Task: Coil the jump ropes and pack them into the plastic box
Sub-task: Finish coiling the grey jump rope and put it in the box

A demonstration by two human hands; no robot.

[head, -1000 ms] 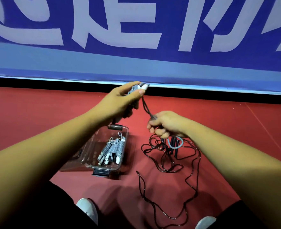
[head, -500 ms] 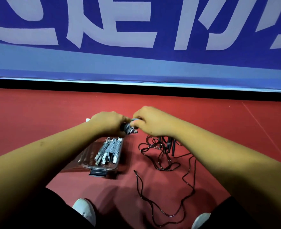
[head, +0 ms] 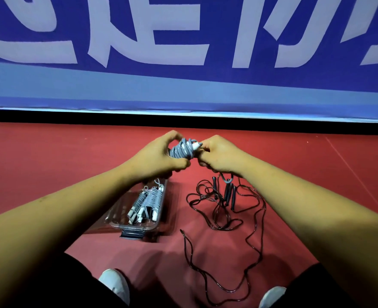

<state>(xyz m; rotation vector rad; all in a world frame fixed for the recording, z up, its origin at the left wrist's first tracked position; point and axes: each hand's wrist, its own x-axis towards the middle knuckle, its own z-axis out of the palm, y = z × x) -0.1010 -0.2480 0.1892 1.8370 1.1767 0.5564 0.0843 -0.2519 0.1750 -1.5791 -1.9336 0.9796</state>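
A grey jump rope (head: 182, 149), wound tightly round its white-tipped handles, is held up between both hands above the floor. My left hand (head: 159, 155) grips the bundle's lower left end. My right hand (head: 219, 153) pinches its upper right end at the white tip. Below my left forearm, a clear plastic box (head: 136, 227) lies on the floor with several coiled grey ropes (head: 149, 202) inside. To its right, loose black jump ropes (head: 225, 210) with black handles sprawl uncoiled on the floor.
The floor is red matting (head: 50, 165). A blue banner wall with large white characters (head: 183, 63) stands just behind the hands. My two white shoes (head: 114, 285) show at the bottom, with a black rope strand trailing between them.
A second ago my left hand held the handles high while my right hand pulled the rope. The hands then met low, and now they hold the fully wound grey bundle slightly higher.
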